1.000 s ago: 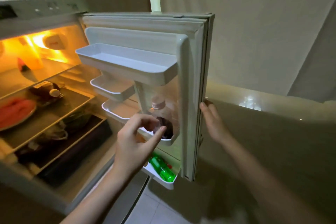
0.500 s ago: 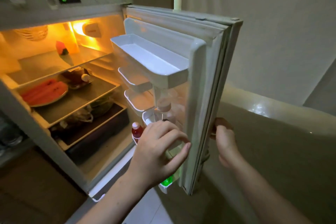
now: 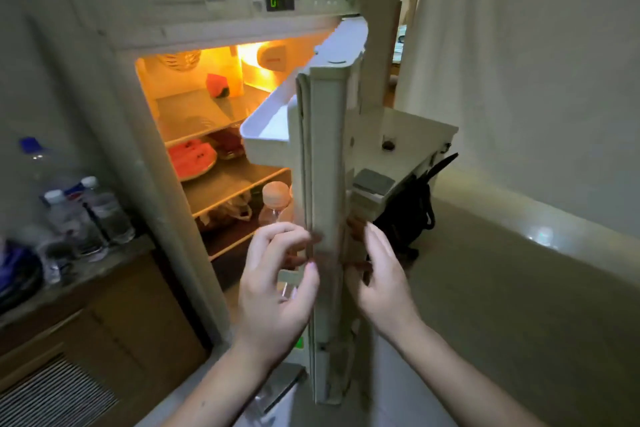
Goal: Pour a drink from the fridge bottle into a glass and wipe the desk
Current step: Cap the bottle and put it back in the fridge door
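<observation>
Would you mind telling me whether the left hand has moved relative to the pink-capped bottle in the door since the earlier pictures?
Yes. The left hand earlier reached onto the bottle in the door rack; now it sits lower, below the cap, beside the fridge door edge.

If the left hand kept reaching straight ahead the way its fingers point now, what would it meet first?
Most likely the bottle with the pale pink cap in the fridge door rack, just beyond the left hand; its fingers already overlap it, though depth is unclear.

Matt, scuffed off-white plastic on the fridge door (image 3: 327, 218) edge, clear plastic bottle (image 3: 273, 204) capped in pale pink, smooth white plastic door shelf (image 3: 265, 140), glossy floor tiles (image 3: 502, 305), brown wood-look cabinet (image 3: 114, 322), clear plastic water bottles (image 3: 86, 215)
</observation>
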